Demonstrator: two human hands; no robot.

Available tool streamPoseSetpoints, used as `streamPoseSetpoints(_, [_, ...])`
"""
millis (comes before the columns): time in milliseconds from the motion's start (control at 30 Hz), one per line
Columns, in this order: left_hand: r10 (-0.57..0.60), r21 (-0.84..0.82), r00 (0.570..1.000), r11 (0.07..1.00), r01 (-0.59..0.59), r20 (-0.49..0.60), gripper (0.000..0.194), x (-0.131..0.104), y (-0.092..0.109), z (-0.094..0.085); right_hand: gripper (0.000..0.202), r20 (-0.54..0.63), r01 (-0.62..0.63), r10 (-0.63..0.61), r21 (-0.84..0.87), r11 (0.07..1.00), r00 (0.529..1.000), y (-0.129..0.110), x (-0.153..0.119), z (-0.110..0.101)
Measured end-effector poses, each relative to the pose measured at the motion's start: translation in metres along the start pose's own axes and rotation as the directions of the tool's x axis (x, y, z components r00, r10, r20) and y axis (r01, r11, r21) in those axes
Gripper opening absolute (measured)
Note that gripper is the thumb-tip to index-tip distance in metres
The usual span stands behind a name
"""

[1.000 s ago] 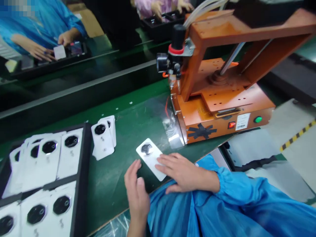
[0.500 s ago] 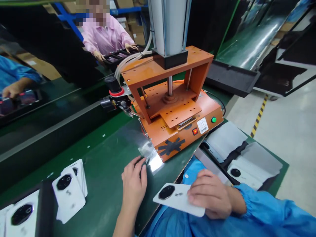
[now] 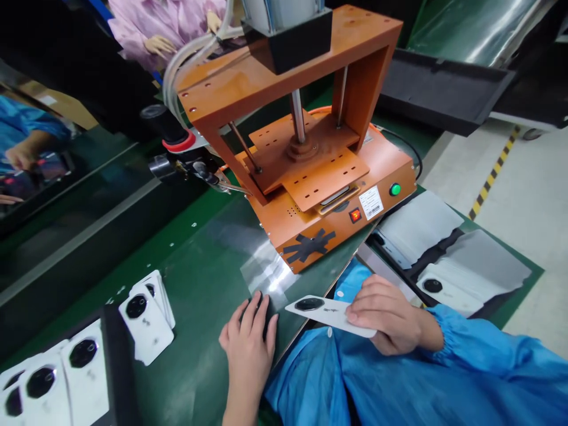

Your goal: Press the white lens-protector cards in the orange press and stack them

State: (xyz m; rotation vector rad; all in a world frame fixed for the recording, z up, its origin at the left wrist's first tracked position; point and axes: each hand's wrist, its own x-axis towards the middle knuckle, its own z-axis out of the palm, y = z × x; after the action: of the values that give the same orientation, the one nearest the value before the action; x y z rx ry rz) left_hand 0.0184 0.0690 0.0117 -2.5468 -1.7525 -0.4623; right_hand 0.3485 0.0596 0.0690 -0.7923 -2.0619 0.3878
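Your right hand [image 3: 390,316] grips 1 cover [image 3: 329,314], left hand [image 3: 251,338] spread, unladen: handling step, next move likely needs steady hold.

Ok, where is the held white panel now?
In the head view, the white panel is below the orange press, just right of centre, with one end in the right hand and the left hand beyond its other end.

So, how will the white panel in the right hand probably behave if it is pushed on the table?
The white panel is probably stiff: gripped near one end by the right hand, it shows no clear sag. Its thin edge suggests it is light. Being flat, it would likely slide rather than roll.
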Motion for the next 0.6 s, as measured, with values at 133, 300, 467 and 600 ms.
streamPoseSetpoints(133, [-0.020,0.005,0.999,1.000,0.020,-0.033,0.039,-0.013,-0.008,-0.004,0.043,-0.037,0.058,-0.058,-0.014,0.998,0.998,0.001,0.009,0.004])
streamPoseSetpoints(300, [-0.015,0.082,0.999,0.996,0.018,-0.036,0.038,-0.007,-0.024,-0.009,0.040,-0.078,0.095,-0.096,-0.021,0.995,0.992,0.000,0.013,0.006])
streamPoseSetpoints(467, [0.049,0.090,0.997,0.994,-0.054,0.056,0.049,-0.003,-0.028,-0.010,0.036,-0.109,0.096,-0.098,-0.024,0.995,0.989,0.000,0.015,0.005])
streamPoseSetpoints(600, [-0.066,0.104,0.998,0.993,0.063,0.018,0.046,-0.017,-0.022,-0.014,0.038,-0.112,0.071,-0.076,-0.045,0.996,0.991,0.000,0.013,-0.002])
